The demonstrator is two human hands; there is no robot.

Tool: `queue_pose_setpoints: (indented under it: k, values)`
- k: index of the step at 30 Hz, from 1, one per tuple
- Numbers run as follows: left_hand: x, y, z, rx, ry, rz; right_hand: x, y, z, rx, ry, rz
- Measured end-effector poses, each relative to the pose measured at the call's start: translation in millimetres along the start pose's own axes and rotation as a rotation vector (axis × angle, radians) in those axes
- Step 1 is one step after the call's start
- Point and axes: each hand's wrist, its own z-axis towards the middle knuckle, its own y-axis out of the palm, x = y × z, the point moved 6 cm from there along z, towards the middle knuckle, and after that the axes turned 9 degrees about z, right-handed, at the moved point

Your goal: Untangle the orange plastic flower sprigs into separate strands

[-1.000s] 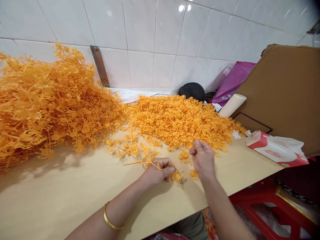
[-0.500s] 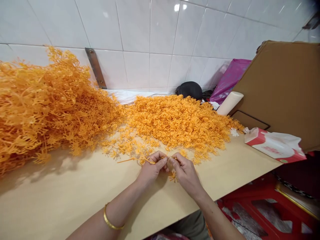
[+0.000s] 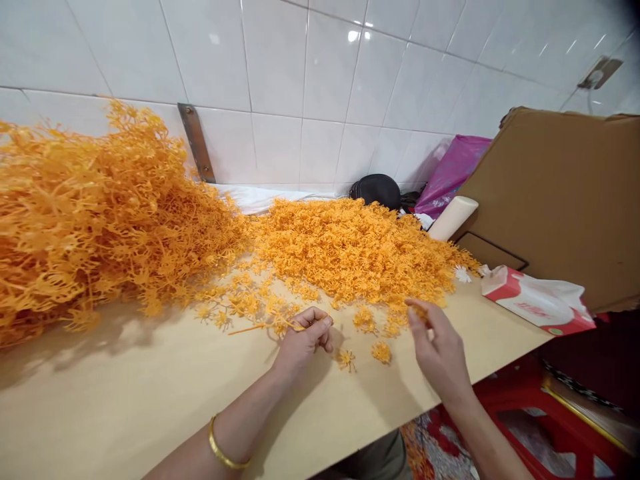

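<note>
Orange and thin, the stem [image 3: 245,329] lies pinched between the thumb and fingers of the left hand [image 3: 303,339], its bare end pointing left over the table [image 3: 150,407]. The right hand [image 3: 440,350] is well apart from it, to the right, thumb and forefinger raised at the near edge of the right heap [image 3: 345,247]; whether they grip a piece, I cannot tell. Between the hands, on the near side, lie two orange flowers, a spidery one [image 3: 346,359] and a rounder one [image 3: 381,352]. Loose sprigs [image 3: 245,300] lie just beyond the left hand, between the right heap of small orange pieces and the taller, tangled left heap [image 3: 100,220]. A gold bangle [image 3: 218,455] circles the left forearm. At the right heap's right edge is a white flower [image 3: 463,274], with a red-and-white pack [image 3: 540,303] beside it. Farther back are a black case [image 3: 377,190], a pale roll [image 3: 454,218], a purple bag [image 3: 450,170] and a large carton [image 3: 560,200]. White tiles [image 3: 280,60] rise behind, carrying a metal bracket [image 3: 197,143] at the left.
</note>
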Motion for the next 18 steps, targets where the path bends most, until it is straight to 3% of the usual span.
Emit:
queue_pose_setpoints:
  k: [4,7,10,13,18]
  values:
    - [14.3,3.1,-0.2,-0.022,-0.004,-0.116,-12.3,43.5,-45.3,-0.427,-0.353,-0.267]
    - [25.1,6.6,-8.1,-0.054,-0.032,-0.210,-14.7,78.6,-53.2,-0.553,-0.491,-0.437]
    - [23.9,5.8,-26.2,-0.087,-0.091,-0.222,-16.2,98.3,-27.3,-0.548,-0.531,-0.573]
    - [7.6,-3.2,-51.2,-0.087,-0.192,-0.235,-26.6,101.2,-1.0,-0.445,-0.535,-0.666]
    - [-18.1,-21.7,-87.6,-0.020,-0.318,-0.397,-64.5,94.1,-5.7,-0.297,-0.530,-0.560]
